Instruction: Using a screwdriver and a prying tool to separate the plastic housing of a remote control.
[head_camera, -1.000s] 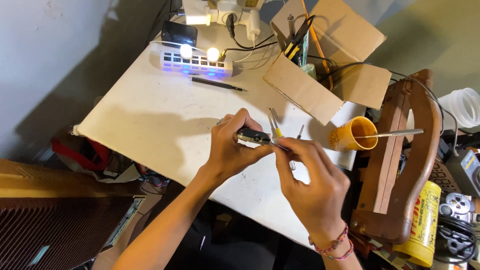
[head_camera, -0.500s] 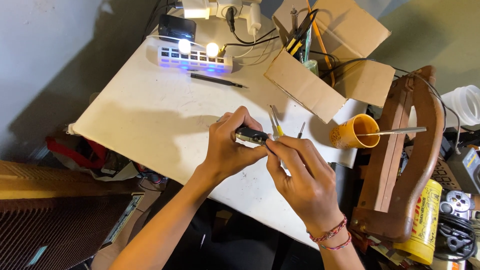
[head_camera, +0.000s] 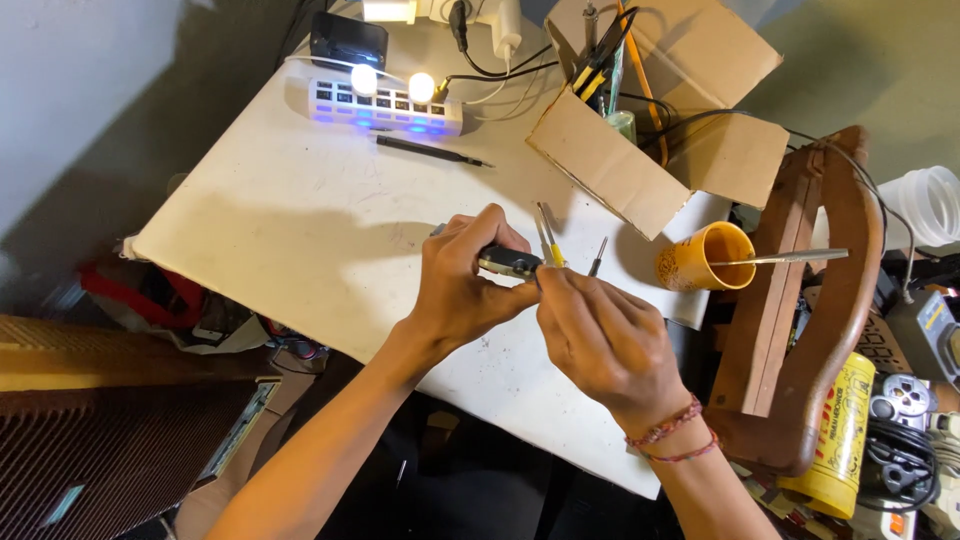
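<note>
A white tabletop (head_camera: 300, 230) fills most of the view, set at an angle, with clutter on the floor around it. To its right stands a curved brown wooden frame (head_camera: 830, 300), and beside that a yellow spray can (head_camera: 835, 430) lies among cables and a grey game controller (head_camera: 900, 400). At the far edge of the table an open cardboard box (head_camera: 680, 100) holds pens and tools, its front flap folded down toward the table. Left of the box sits a white multi-socket power strip (head_camera: 385, 105) glowing blue, with two small lit bulbs plugged into it and a black adapter behind. A black pen (head_camera: 430, 152) lies just in front of the strip. Near the right edge of the table stands a yellow cup (head_camera: 700, 258) with a thin metal rod resting across its rim.

Over the middle of the table, the left hand (head_camera: 460, 285) is clenched around a small black and silver device (head_camera: 508, 262), thumb underneath and fingers over the top, holding it just above the surface. The right hand (head_camera: 605, 335) meets it from the right, fingertips pinched on a thin tool at the device's end; the tool itself is too hidden to name. A yellow-handled screwdriver (head_camera: 548, 240) lies on the table just behind the hands.
</note>
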